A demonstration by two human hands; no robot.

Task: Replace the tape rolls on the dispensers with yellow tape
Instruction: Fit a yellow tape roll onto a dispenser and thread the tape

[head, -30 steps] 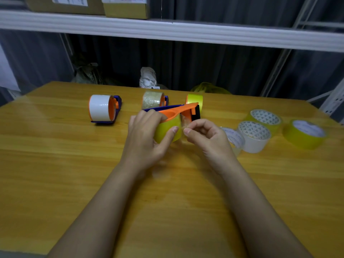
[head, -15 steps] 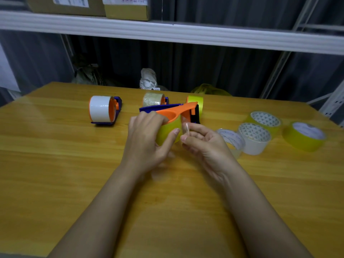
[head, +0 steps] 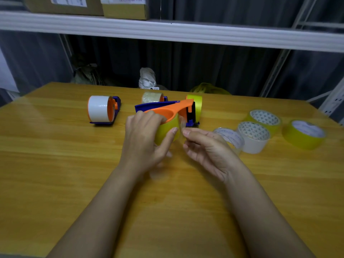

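Note:
An orange-and-blue tape dispenser [head: 173, 109] stands at the table's middle with a yellow tape roll [head: 167, 130] mounted in it. My left hand [head: 147, 138] grips that roll, thumb on its right face. My right hand [head: 206, 151] pinches the loose tape end [head: 181, 123] just right of the roll. Behind stand a dispenser with a white roll [head: 101, 110], a dispenser with a clear roll [head: 152, 97] and a dispenser with a yellow roll [head: 195, 107].
Loose rolls lie at the right of the wooden table [head: 55, 164]: a clear roll [head: 229, 136], a white roll [head: 253, 137], and two yellow rolls [head: 264, 119] [head: 303, 135]. A white shelf [head: 167, 32] with cardboard boxes hangs above the far edge.
My right hand has drawn the tape end down and toward me, away from the dispenser's front. My left hand has kept its grip on the yellow roll.

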